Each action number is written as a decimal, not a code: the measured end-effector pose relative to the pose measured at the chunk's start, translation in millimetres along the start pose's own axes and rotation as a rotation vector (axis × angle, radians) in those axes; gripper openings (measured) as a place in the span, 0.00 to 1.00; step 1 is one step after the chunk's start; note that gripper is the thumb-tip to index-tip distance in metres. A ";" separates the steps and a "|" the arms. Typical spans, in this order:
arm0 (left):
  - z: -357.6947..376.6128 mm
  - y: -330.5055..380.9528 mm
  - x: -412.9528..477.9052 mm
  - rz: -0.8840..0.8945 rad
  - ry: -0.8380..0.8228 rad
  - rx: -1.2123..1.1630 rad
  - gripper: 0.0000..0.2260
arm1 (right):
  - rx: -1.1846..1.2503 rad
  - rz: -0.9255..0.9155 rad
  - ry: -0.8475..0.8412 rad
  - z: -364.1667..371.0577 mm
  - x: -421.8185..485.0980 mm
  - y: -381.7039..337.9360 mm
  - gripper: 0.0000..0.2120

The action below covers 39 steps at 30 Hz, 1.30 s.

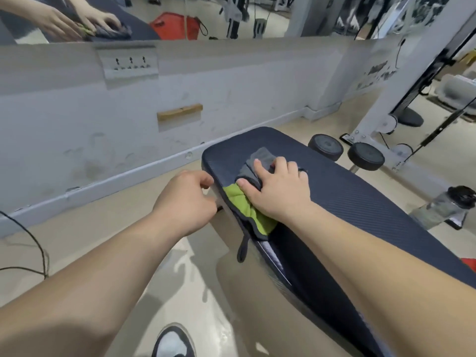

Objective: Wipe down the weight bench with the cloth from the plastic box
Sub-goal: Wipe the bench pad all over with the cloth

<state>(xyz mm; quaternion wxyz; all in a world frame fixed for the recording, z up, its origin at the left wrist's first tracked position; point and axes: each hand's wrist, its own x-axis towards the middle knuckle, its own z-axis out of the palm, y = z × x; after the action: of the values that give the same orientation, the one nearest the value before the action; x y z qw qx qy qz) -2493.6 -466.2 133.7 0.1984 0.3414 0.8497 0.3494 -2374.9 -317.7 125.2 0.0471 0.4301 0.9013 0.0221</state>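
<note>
The weight bench has a dark blue ribbed pad that runs from the middle of the view down to the lower right. A grey and lime-green cloth lies on the pad's left edge near its far end, with a dark loop hanging over the side. My right hand presses flat on the cloth, fingers spread over its grey part. My left hand is beside the bench's left edge with its fingers curled around the side of the pad or frame; what it grips is hidden.
A white wall with a mirror above it runs along the left. Two black foam rollers stick out past the bench's far side. A water bottle stands on the floor at right. A black cable lies on the floor at left.
</note>
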 end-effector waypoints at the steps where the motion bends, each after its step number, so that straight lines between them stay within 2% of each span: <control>1: -2.8 -1.8 1.3 -0.011 0.008 -0.003 0.14 | -0.001 0.020 0.006 0.0 12.0 -9.8 0.38; 6: -6.4 -11.1 8.8 -0.023 0.021 0.034 0.18 | -0.004 0.107 0.058 0.4 65.6 -62.9 0.37; 12: -5.4 -17.5 12.4 -0.028 0.032 0.084 0.27 | 0.026 0.096 0.062 -0.4 94.3 -93.1 0.36; 17: 7.5 -17.4 6.7 0.037 -0.014 0.086 0.26 | 0.035 0.027 0.056 -0.2 91.6 -34.4 0.35; 21: 22.0 -2.1 2.9 0.120 -0.035 0.093 0.24 | 0.059 0.207 -0.035 -6.0 95.0 48.8 0.34; 24: 33.8 14.3 -0.7 0.205 -0.060 0.098 0.23 | 0.051 0.336 -0.008 -1.7 74.8 106.4 0.35; 28: 44.1 25.4 -2.7 0.227 -0.083 0.175 0.25 | -0.007 0.402 0.013 11.9 31.4 134.2 0.35; 31: 44.6 32.5 -4.9 0.207 -0.067 0.237 0.26 | -0.083 0.336 0.049 15.8 -9.4 120.8 0.33; 34: 43.6 38.0 -5.8 0.227 -0.047 0.256 0.25 | -0.155 0.165 0.074 18.9 -57.7 94.5 0.35; 39: 42.9 42.7 -8.3 0.253 -0.076 0.223 0.25 | -0.083 -0.009 0.175 29.7 -85.5 67.0 0.33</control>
<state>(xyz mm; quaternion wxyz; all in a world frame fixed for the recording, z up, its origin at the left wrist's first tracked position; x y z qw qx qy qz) -2444.3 -430.2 136.6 0.1456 0.4783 0.8255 0.2620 -2266.5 -342.0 106.7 -0.0137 0.4201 0.9022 0.0969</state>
